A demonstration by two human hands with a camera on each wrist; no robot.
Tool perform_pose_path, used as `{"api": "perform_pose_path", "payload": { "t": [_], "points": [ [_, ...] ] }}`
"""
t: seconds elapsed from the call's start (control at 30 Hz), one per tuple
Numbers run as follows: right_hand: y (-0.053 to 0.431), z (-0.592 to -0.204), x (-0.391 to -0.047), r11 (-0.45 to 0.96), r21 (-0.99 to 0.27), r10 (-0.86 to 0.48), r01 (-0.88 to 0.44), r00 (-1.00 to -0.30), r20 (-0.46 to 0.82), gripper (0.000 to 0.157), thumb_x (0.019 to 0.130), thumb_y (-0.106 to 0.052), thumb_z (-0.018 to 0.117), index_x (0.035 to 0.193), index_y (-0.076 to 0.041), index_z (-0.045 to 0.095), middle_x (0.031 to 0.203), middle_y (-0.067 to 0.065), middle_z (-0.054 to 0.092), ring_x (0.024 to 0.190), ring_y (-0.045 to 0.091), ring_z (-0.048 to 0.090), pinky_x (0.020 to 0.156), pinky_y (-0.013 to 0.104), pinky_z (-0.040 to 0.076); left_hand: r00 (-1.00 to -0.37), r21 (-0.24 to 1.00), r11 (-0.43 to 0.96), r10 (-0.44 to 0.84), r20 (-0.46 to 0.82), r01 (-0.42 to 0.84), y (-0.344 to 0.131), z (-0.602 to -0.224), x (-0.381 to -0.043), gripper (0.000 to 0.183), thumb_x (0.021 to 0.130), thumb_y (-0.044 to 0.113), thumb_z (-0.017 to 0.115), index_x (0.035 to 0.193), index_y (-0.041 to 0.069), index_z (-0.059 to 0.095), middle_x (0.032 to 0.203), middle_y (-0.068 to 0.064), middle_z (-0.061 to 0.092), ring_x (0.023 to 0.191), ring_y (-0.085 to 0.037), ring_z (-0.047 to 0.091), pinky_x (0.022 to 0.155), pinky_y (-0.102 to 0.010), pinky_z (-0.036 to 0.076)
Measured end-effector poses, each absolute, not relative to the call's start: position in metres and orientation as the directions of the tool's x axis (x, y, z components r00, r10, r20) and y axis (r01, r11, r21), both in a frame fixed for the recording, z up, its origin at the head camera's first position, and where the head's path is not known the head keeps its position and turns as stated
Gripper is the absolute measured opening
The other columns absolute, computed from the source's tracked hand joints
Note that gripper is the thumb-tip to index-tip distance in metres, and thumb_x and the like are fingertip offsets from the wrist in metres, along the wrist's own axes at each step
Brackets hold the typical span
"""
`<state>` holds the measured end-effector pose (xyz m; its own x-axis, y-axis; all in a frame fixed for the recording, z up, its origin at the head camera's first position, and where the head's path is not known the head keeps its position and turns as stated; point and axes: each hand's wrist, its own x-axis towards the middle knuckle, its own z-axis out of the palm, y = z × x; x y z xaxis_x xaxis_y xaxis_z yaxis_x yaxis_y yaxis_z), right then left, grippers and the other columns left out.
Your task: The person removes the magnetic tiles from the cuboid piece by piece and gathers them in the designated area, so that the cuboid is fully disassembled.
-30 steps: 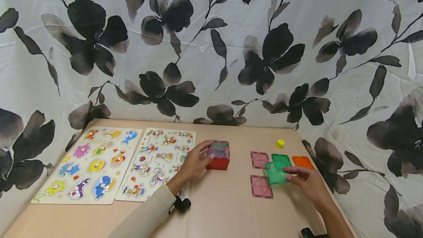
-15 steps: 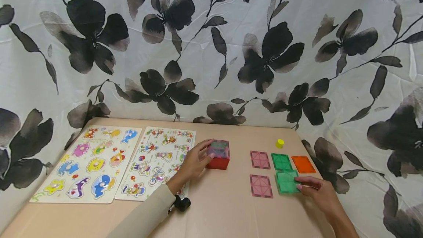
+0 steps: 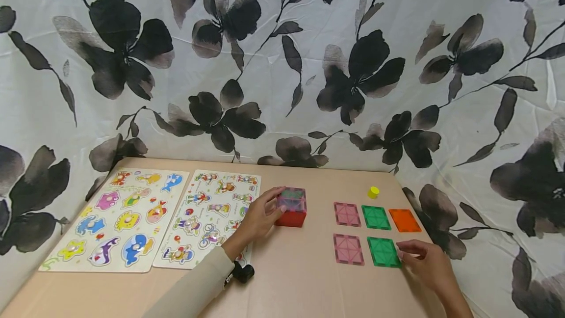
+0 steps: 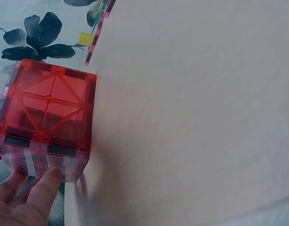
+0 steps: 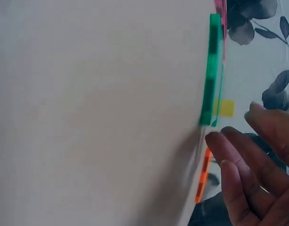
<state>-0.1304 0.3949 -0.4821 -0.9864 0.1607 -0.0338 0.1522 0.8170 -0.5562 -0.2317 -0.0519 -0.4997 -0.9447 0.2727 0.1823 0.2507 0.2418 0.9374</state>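
Observation:
My left hand [image 3: 258, 216] grips the left side of a cube built of see-through magnetic tiles [image 3: 293, 208]. Its front is red and its top purplish; the left wrist view shows the red face [image 4: 50, 101] with the fingertips against a pinkish side. On the right, a green magnetic tile [image 3: 383, 251] lies flat beside my right hand [image 3: 428, 264]. That hand's fingers are parted and hold nothing, the fingertips close to the tile's right edge. A second green tile [image 3: 376, 217] lies behind it, with two pink tiles [image 3: 347, 214] [image 3: 348, 249] to the left and an orange tile [image 3: 404, 220] at back right.
A small yellow cylinder [image 3: 373, 192] stands behind the tiles. Two picture puzzle boards, one with sea animals [image 3: 150, 220] and one with figures [image 3: 194, 210], lie on the left of the table [image 3: 300, 278]. A floral cloth [image 3: 282, 72] hangs behind.
My right hand has brought the green tile toward the front right, laid it in front of the other green tile, and let go. My left hand has stayed on the cube.

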Motion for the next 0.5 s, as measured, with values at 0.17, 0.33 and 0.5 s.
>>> {"api": "perform_pose_path", "payload": {
  "t": [0.17,0.33,0.5],
  "points": [
    [0.375,-0.474,-0.137,0.826,-0.544,0.167,0.148,-0.986,-0.015,0.027,0.094,-0.018,0.082,0.121,-0.012,0.080,0.113,0.009,0.082,0.102,0.027,0.074,0.073,0.016,0.056,-0.945,0.945,0.223,0.277,0.176,0.241,-0.052,-0.500,-0.232,0.057,0.102,0.010,0.070,0.156,0.018,0.054,0.167,-0.008,0.046,0.157,-0.036,0.041,0.121,-0.054,0.045],
    [0.343,-0.467,-0.147,0.762,-0.636,0.132,0.120,-0.991,-0.029,0.028,0.097,-0.021,0.080,0.125,-0.015,0.079,0.117,0.007,0.081,0.104,0.024,0.074,0.078,0.015,0.058,-0.945,0.950,0.207,0.281,0.169,0.232,-0.052,-0.499,-0.232,0.057,0.103,0.009,0.070,0.157,0.019,0.053,0.167,-0.009,0.045,0.156,-0.039,0.042,0.118,-0.054,0.047],
    [0.304,-0.463,-0.161,0.651,-0.757,0.053,0.053,-0.998,-0.024,0.025,0.097,-0.017,0.079,0.122,-0.015,0.079,0.117,0.007,0.081,0.098,0.021,0.075,0.080,0.015,0.060,-0.948,0.955,0.209,0.284,0.146,0.209,-0.053,-0.498,-0.232,0.058,0.103,0.010,0.069,0.157,0.020,0.052,0.167,-0.010,0.046,0.155,-0.041,0.043,0.116,-0.054,0.049]
  ]
}}
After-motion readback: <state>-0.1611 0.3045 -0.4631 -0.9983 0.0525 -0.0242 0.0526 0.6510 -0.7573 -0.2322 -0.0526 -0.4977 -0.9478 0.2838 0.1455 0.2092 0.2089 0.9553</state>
